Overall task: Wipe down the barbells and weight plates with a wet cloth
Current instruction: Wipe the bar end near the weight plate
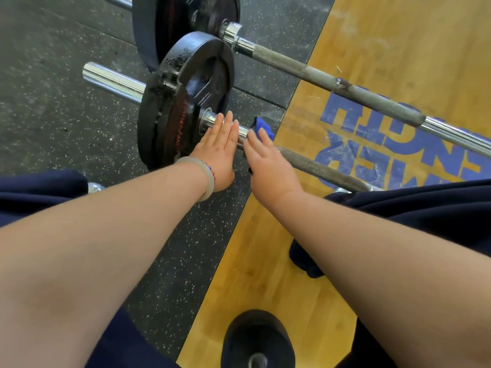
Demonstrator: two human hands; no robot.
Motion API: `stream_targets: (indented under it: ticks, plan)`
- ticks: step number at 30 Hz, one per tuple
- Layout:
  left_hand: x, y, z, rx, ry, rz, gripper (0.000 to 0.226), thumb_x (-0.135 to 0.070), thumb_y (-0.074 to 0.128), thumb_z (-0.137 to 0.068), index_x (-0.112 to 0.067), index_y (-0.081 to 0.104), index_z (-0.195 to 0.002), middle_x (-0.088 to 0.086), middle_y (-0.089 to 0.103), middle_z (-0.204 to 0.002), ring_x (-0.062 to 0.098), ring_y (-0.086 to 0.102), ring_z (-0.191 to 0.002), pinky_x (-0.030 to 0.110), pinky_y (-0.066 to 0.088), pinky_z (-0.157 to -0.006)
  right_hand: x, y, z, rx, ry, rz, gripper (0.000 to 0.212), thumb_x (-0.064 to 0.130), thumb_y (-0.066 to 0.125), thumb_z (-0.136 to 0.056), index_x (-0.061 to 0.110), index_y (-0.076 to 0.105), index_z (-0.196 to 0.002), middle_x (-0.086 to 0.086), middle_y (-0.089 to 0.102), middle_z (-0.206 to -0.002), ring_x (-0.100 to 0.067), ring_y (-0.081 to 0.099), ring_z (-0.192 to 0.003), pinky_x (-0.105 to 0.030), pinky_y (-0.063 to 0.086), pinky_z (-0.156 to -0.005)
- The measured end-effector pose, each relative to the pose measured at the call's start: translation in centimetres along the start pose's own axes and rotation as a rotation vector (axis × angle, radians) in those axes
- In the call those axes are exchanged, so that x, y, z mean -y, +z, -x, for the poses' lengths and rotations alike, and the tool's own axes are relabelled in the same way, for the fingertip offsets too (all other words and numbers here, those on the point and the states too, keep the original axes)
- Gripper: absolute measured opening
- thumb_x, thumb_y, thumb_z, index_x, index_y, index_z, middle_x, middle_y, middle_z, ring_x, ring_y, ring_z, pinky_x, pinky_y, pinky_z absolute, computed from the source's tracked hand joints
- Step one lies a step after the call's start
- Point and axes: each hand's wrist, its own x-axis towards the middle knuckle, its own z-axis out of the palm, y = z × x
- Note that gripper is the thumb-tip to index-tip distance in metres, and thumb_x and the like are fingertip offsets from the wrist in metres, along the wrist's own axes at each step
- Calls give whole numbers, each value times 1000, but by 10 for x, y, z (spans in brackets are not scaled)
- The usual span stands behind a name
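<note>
The floor is split: a speckled black mat (66, 115) on the left and a yellow wood platform (403, 35) on the right, with big blue lettering (372, 123) painted on the wood. Two barbells lie across both, one behind the other. The far bar (332, 78) runs from its black plate (148, 25) out over the lettering. The near bar (318, 166) carries scuffed black plates (170, 102) standing on the mat, with its chrome sleeve poking out to the left and its rough grey shaft heading right over the wood.

The person crouches over the near bar, both bare forearms stretched forward, dark blue clothes on either side and a black shoe (257, 338) on the wood below.

The left hand (219, 144) lies flat, fingers straight and together, resting on the shiny collar right against the plates. It holds nothing.

The right hand (268, 160) sits just beside it on the shaft, at the edge of the mat, fingers bent over the bar and gripping the cloth (265, 130) against the metal. The cloth is blue; most of it is hidden under the hand, with a bunch showing past the fingertips.

A pale bangle (204, 176) and a thin beaded string ring the left wrist.
</note>
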Motion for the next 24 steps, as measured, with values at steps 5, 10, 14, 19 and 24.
stream_targets:
  ticks: [5,10,14,19,24]
  plan:
    - [-2,0,0,12,-13,-5,88,-27,45,-95,-5,-25,-145,12,-35,-151,27,-28,-141,39,-6,-117,-5,4,-13,-8,81,-177,69,4,42,-95,6,2,-151,-8,-3,-160,-21,-8,-146,-34,0,-119]
    - [-5,-5,1,24,-27,10,89,-23,45,-94,-5,-25,-145,12,-36,-150,27,-29,-140,38,-4,-116,-2,5,-5,9,71,-209,70,3,43,-94,5,2,-151,-9,-4,-160,-21,-8,-146,-30,3,-119]
    - [-3,-3,0,49,-31,-18,89,-23,44,-94,-6,-28,-143,12,-39,-149,27,-31,-139,39,-7,-116,-1,12,-4,1,82,-224,76,2,46,-93,8,-3,-151,-6,-10,-159,-19,-12,-146,-30,6,-119]
    - [-4,-6,-3,50,-16,13,90,-17,45,-93,-7,-28,-144,11,-39,-149,26,-32,-139,40,-7,-116,-10,12,-18,22,221,-204,72,11,44,-97,3,-5,-150,-11,-10,-159,-23,-7,-147,-34,8,-120]
    - [-2,-3,-6,52,-14,-25,90,-19,44,-93,-5,-30,-142,12,-39,-148,27,-32,-139,41,-6,-118,6,21,0,77,205,-47,72,9,36,-95,-4,-14,-146,-20,-17,-156,-28,-12,-145,-36,0,-120]
